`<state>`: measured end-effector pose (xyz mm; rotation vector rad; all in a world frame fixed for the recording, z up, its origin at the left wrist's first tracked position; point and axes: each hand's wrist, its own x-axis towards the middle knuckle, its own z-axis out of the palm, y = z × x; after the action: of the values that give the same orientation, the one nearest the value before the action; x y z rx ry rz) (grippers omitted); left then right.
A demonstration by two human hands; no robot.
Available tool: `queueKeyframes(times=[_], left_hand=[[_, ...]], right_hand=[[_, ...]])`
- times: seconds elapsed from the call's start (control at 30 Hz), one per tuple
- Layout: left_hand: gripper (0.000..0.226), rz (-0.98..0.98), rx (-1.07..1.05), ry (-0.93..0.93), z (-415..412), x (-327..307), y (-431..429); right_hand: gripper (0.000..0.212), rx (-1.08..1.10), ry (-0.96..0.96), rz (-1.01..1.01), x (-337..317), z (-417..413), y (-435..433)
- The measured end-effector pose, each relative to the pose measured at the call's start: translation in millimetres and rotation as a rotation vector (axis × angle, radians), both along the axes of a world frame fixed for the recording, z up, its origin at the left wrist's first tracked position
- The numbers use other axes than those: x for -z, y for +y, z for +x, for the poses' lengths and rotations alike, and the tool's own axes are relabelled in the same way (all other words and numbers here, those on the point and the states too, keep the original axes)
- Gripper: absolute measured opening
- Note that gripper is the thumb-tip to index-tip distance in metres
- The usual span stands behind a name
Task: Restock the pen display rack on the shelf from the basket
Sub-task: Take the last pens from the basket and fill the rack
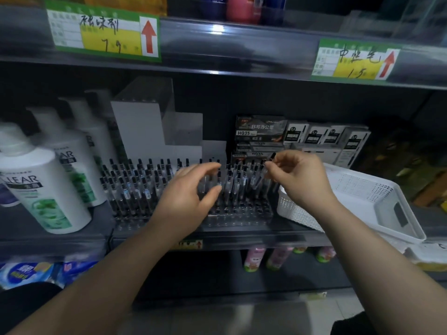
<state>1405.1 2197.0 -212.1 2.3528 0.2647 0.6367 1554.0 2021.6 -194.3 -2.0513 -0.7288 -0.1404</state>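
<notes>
Dim shop shelf, wide-angle view with soft edges.
Light seems to come from above: a white glare spot sits on the upper shelf strip (216, 30), while the shelf back is almost black. The white basket (362, 189) looks brightest. The shampoo bottles (36, 180) at left are smeared, shelf lines bend near the borders, and the pen (272, 158) pinched by the right hand (300, 180) is slightly blurred.

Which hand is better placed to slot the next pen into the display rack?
Right. The right hand pinches a pen just above the pen display rack's right end, where empty holes show in front. The left hand sits over the middle rows with no pen visibly in its grip.
</notes>
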Motion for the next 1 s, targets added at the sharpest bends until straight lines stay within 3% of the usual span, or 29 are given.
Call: queueKeyframes(times=[0.2,0.5,0.83,1.0], left_hand=[[0.043,0.102,-0.027,-0.031,-2,-4,6],[0.046,0.134,-0.051,-0.013,-1,-1,12],[0.048,0.134,-0.062,0.029,0,3,13],[0.048,0.131,-0.054,0.048,1,1,10]], right_hand=[[0.007,-0.059,-0.110,-0.113,15,0,13],[0.024,-0.107,-0.176,-0.346,27,0,26],[0.016,-0.078,-0.153,-0.416,29,-1,31],[0.026,-0.048,-0.144,-0.452,26,-7,22]])
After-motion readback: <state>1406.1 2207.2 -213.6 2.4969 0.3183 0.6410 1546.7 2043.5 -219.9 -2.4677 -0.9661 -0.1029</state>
